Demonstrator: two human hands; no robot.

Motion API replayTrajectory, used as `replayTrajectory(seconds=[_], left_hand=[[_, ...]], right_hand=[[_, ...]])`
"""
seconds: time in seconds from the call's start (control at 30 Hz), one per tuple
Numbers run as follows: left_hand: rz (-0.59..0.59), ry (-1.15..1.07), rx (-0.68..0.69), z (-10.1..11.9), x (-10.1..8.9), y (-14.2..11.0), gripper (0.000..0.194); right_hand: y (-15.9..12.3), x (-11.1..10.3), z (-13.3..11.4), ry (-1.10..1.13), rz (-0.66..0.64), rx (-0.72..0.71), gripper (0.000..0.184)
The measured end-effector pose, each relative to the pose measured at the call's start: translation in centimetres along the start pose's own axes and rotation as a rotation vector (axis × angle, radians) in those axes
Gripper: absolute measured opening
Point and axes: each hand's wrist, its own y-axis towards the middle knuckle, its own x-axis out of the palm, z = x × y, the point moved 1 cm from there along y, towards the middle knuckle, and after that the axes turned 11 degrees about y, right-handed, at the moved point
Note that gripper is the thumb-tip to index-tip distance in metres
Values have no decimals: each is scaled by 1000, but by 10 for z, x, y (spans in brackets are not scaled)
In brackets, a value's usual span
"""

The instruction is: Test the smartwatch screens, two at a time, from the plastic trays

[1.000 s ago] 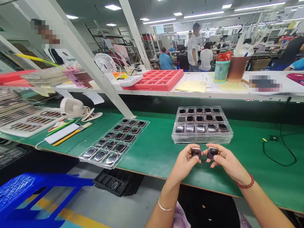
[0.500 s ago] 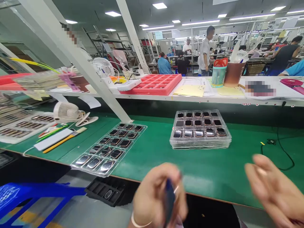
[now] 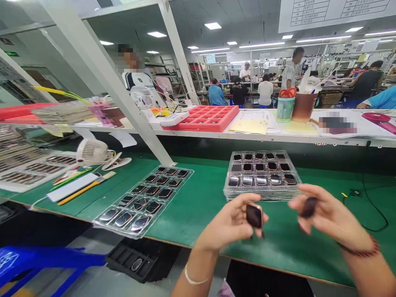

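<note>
While your left hand [image 3: 229,225] pinches a dark, rounded-square glass watch face with a copper-coloured rim [image 3: 254,215] by its edges, thumb below and fingers behind, your right hand [image 3: 331,214] holds a small, dark, blurred piece [image 3: 309,207] in a similarly narrow grip; motion smears it too much to tell its shape. Both held pieces are up over the green-topped workbench [image 3: 202,214], well apart from each other, your left hand at nine o'clock from your right. At twelve o'clock from your left hand, and near both hands, sits a stack of clear plastic trays [image 3: 232,192], its top one filled with rows of dark screens; you cannot tell whether your right fingertips touch its near corner. At nine o'clock from your left hand, a single clear plastic tray of dark screens [image 3: 164,203] lies slanting to the bench's front edge. Further off, toward ten o'clock, are a flat brush with a yellow handle [image 3: 86,189] and a small cream clip-on fan [image 3: 91,152]. A thin black cable [image 3: 383,216] curls at three o'clock from your right hand, and a red compartmented tray [image 3: 229,121] rests on the white shelf [image 3: 247,137] at eleven o'clock.
</note>
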Motion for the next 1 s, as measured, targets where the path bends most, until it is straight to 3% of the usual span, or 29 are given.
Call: replayTrajectory(seconds=[0.1, 0.17, 0.27, 0.73, 1.0], left_hand=[[80, 143, -133, -21, 1, 39, 42], [148, 219, -156, -38, 2, 50, 26], [182, 254, -156, -55, 1, 54, 23], [261, 205, -159, -61, -3, 54, 32], [258, 165, -162, -67, -9, 52, 42]], right_hand=[[41, 1, 28, -35, -50, -5, 42], [56, -3, 49, -67, 1, 20, 29], [59, -8, 66, -88, 18, 38, 28], [54, -4, 74, -100, -75, 76, 35], [53, -4, 78, -111, -49, 83, 45]])
